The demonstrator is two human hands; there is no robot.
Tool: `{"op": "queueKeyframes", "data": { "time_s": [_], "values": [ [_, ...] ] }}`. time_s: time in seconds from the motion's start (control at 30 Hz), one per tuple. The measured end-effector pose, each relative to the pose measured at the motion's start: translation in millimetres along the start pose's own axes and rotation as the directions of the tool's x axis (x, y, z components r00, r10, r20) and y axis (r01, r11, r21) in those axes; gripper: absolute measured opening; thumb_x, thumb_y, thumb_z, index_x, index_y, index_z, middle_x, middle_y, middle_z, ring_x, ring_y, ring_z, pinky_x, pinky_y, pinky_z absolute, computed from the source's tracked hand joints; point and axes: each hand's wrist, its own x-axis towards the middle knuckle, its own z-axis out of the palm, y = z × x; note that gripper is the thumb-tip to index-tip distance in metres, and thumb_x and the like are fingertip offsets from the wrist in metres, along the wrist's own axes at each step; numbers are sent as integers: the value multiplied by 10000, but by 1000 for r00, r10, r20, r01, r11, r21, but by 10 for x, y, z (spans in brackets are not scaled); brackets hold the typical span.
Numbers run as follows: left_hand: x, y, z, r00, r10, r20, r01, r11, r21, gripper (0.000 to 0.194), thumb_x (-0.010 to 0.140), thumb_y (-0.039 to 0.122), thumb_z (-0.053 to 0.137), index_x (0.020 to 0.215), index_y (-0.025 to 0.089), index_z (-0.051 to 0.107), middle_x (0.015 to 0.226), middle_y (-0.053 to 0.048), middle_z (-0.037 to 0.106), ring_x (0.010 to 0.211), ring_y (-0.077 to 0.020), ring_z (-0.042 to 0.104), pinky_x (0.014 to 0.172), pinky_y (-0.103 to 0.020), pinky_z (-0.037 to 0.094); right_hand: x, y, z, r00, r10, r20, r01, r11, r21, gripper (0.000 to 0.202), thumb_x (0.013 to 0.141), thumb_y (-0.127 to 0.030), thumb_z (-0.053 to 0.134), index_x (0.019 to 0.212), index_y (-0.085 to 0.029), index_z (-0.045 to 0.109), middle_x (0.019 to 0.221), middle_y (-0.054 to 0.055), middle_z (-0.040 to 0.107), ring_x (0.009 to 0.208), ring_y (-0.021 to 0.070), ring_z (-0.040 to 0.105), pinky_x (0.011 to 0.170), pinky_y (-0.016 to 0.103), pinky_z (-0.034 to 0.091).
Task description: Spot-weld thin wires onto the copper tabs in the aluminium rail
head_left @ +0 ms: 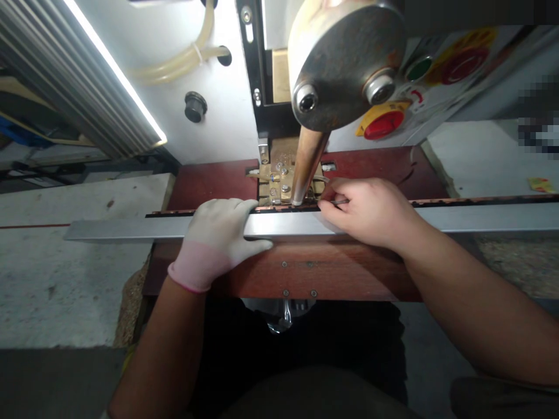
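Observation:
A long silver metal bar (288, 223) runs crosswise in front of the machine, with a dark strip (168, 214) with copper-coloured parts along its far edge. My left hand (216, 235), in a white glove with a pink cuff, is wrapped over the bar, with its thumb on the near side. Bare, my right hand (367, 209) pinches a thin dark metal tool (340, 202) just above the bar; its exact kind is unclear. Between my hands, the tip of a copper-coloured rod (309, 166) comes down at the strip, in front of a brass fixture (283, 174).
Above the rod hangs a heavy round machine head (351, 67). A red switch (383, 124), a red emergency stop button (465, 64) and a green button (419, 68) are at the right. A reddish-brown work surface (271, 273) lies under the bar. White boards (56, 279) stand at the left.

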Motion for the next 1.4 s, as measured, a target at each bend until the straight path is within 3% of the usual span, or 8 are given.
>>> {"op": "queueKeyframes", "data": {
  "time_s": [0.17, 0.43, 0.6, 0.77, 0.93, 1.07, 1.17, 1.4],
  "values": [
    [-115, -200, -26, 992, -122, -21, 123, 992, 36, 733, 711, 736, 855, 1223, 231, 717, 1086, -106, 788, 998, -374, 724, 862, -507, 516, -21, -11, -34, 1000, -20, -11, 20, 999, 43, 192, 898, -381, 605, 884, -294, 776, 720, 35, 758, 675, 252, 686, 608, 364, 393],
    [-152, -173, 24, 993, -90, -74, 94, 994, 51, 789, 700, 764, 871, 1229, 200, 712, 1105, -110, 790, 1025, -368, 729, 880, -494, 510, -68, -24, -43, 996, -90, -1, 89, 990, 113, 211, 883, -360, 604, 900, -288, 801, 821, 35, 803, 783, 260, 749, 669, 364, 445],
    [-143, -178, 13, 992, -97, -76, 100, 994, 38, 775, 700, 754, 875, 1224, 206, 713, 1127, -115, 796, 1035, -369, 731, 895, -496, 516, -58, -13, -47, 998, -68, -9, 68, 995, 72, 195, 870, -365, 634, 902, -302, 816, 745, 29, 779, 754, 271, 730, 633, 364, 428],
    [-242, -137, 42, 989, -84, -121, 88, 996, 32, 760, 728, 728, 868, 1253, 204, 698, 1209, -140, 787, 1085, -380, 732, 959, -514, 524, -67, -11, -118, 999, -39, -20, 41, 994, 102, 176, 863, -342, 637, 873, -305, 808, 799, 27, 800, 772, 276, 739, 667, 381, 459],
    [-406, -88, 125, 966, -57, -252, 67, 997, 32, 712, 793, 739, 798, 1262, 215, 686, 1178, -134, 788, 1070, -379, 735, 998, -527, 518, -107, -11, -164, 995, -46, -85, 53, 995, 85, 164, 874, -351, 641, 857, -310, 799, 758, 36, 778, 781, 286, 733, 690, 401, 469],
    [-455, -65, 161, 956, -44, -289, 62, 997, 54, 688, 815, 727, 776, 1271, 221, 683, 1182, -141, 789, 1073, -376, 732, 1017, -523, 506, -101, 25, -159, 986, 14, -165, -6, 999, 45, 180, 880, -368, 638, 874, -281, 795, 749, 48, 766, 739, 276, 710, 668, 396, 434],
    [-452, -45, 162, 952, -47, -302, 68, 996, 61, 702, 825, 744, 759, 1265, 203, 683, 1169, -147, 789, 1062, -374, 727, 1006, -519, 507, -96, 24, -174, 991, 24, -133, -9, 994, 111, 159, 880, -358, 638, 859, -289, 780, 762, 31, 769, 724, 255, 705, 667, 383, 436],
    [-405, 133, 224, 939, -53, -339, 73, 996, 46, 685, 846, 780, 723, 1244, 225, 670, 1128, -117, 790, 1018, -330, 712, 984, -487, 479, -157, -141, -177, 994, -103, -40, 108, 982, 158, 174, 896, -340, 591, 866, -299, 757, 725, 0, 744, 638, 222, 651, 652, 361, 427]
  ]
}}
